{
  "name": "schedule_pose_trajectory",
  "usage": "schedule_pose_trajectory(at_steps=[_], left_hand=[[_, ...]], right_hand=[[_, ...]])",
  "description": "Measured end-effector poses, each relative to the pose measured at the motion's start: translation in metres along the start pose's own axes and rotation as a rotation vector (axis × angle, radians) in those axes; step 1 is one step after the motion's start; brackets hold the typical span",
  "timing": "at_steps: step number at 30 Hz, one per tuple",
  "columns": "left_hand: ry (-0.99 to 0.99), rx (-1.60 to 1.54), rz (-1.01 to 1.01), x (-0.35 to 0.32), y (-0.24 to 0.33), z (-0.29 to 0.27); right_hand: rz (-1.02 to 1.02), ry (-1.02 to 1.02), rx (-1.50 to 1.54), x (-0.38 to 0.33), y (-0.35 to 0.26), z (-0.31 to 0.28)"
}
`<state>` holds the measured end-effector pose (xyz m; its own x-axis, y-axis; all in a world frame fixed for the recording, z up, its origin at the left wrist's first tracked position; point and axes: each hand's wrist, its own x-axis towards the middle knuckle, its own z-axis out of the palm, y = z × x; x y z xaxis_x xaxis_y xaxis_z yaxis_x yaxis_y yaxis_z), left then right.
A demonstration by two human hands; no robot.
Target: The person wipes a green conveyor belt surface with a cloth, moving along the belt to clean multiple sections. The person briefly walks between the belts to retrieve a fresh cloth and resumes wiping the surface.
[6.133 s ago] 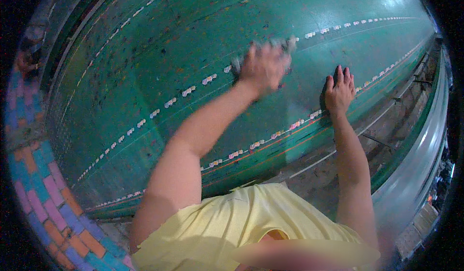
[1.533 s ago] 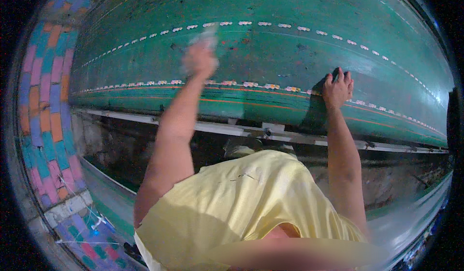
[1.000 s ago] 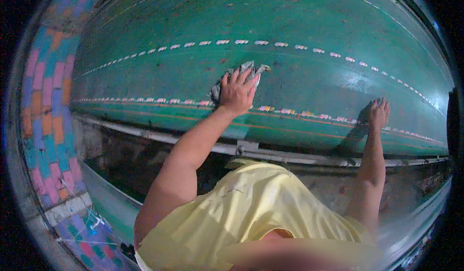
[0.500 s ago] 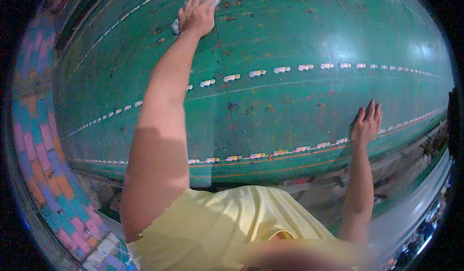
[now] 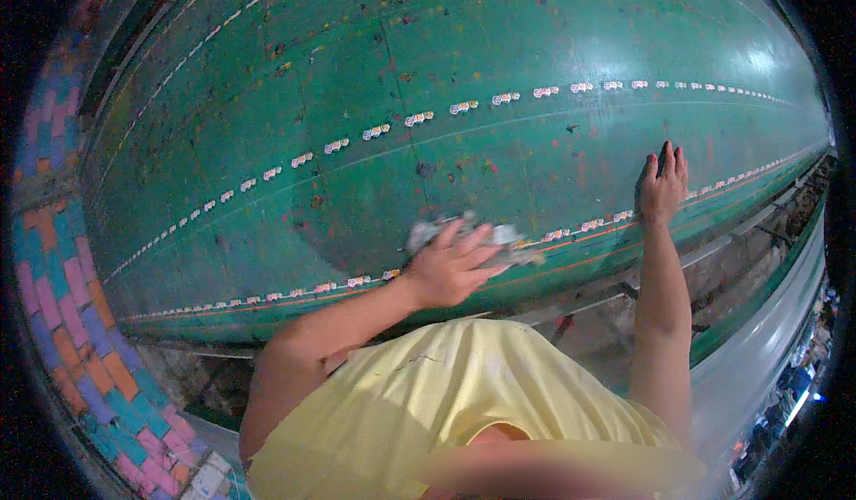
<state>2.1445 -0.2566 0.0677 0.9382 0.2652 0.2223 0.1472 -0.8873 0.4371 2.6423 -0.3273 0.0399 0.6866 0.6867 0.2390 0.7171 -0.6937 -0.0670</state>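
Where the grey rag [image 5: 508,235] lies: just off the centre of view, toward three o'clock, bunched on the green surface [image 5: 535,28] and over a part of the near row of vehicle pictures [image 5: 592,225].
Left hand [image 5: 450,273]: it is on the rag with fingers spread; blur covers the folds, so I cannot tell if it grips them or only presses.
Rag's loose end: it sticks out past the fingers toward four o'clock. It could catch or fold under, because no finger holds this part.
Vehicle pictures: if they are only stuck on, which I cannot tell, strong pressure of the rag could lift a corner.
Right hand [image 5: 662,192]: between two and three o'clock, fingers stretched, nothing seen in it, just beside the same row. If it carries weight, it could slip, because the surface looks shiny.
Yellow shirt [image 5: 428,375]: at six o'clock, near the surface's lower edge. Too much leaning could bring the fabric against this edge and stain it.
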Motion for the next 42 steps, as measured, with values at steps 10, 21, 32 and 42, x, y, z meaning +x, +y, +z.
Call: schedule_pose_trajectory(at_steps=[10, 21, 32, 42], left_hand=[[0.322, 0.689, -1.189, -0.038, -0.265, -0.095], [0.227, 0.595, -0.732, 0.377, -0.133, 0.067], [0.227, 0.377, -0.468, 0.130, 0.044, 0.061], [0.274, 0.799, -1.492, 0.117, -0.020, 0.022]], right_hand=[[0.023, -0.010, -0.064, 0.000, -0.002, 0.006], [0.017, -0.068, -0.021, -0.001, -0.002, 0.001], [-0.259, -0.074, 0.132, 0.048, 0.100, 0.009], [-0.133, -0.073, -0.071, 0.065, 0.160, 0.010]])
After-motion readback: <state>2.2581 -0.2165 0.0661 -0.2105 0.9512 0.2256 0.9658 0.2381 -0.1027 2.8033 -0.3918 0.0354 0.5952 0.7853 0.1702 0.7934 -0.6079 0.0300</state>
